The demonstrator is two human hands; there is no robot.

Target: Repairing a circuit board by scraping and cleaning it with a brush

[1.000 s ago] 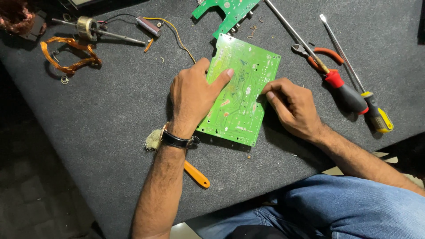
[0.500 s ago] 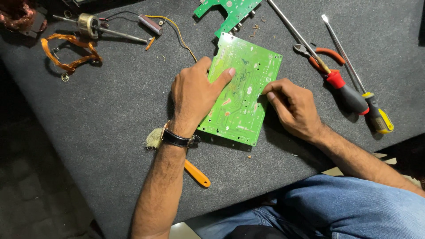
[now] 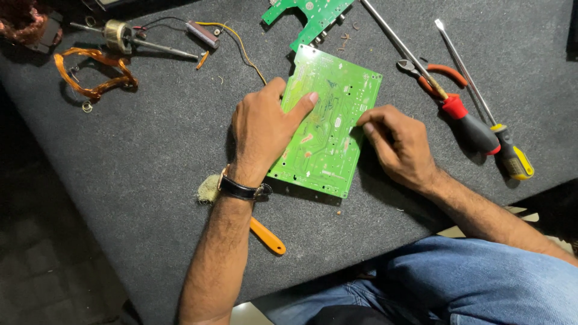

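Note:
A green circuit board (image 3: 334,102) lies flat, solder side up, on the dark grey table (image 3: 150,180). My left hand (image 3: 262,129) rests palm down on the board's left half, fingers pressing it to the table, a black watch on the wrist. My right hand (image 3: 397,144) sits at the board's right edge with the fingertips pinched together on the board surface; whether they hold something small is hidden.
Right of the board lie a red-and-black screwdriver (image 3: 466,123), a yellow-handled screwdriver (image 3: 512,157) and orange-handled pliers (image 3: 433,75). A second green board (image 3: 310,15) is at the top. Copper coil (image 3: 90,75), a small motor part (image 3: 117,33) and an orange tool handle (image 3: 268,236) lie left.
Both hands stay on the board; the right fingertips shift slightly along its right edge. The board itself has not visibly moved.

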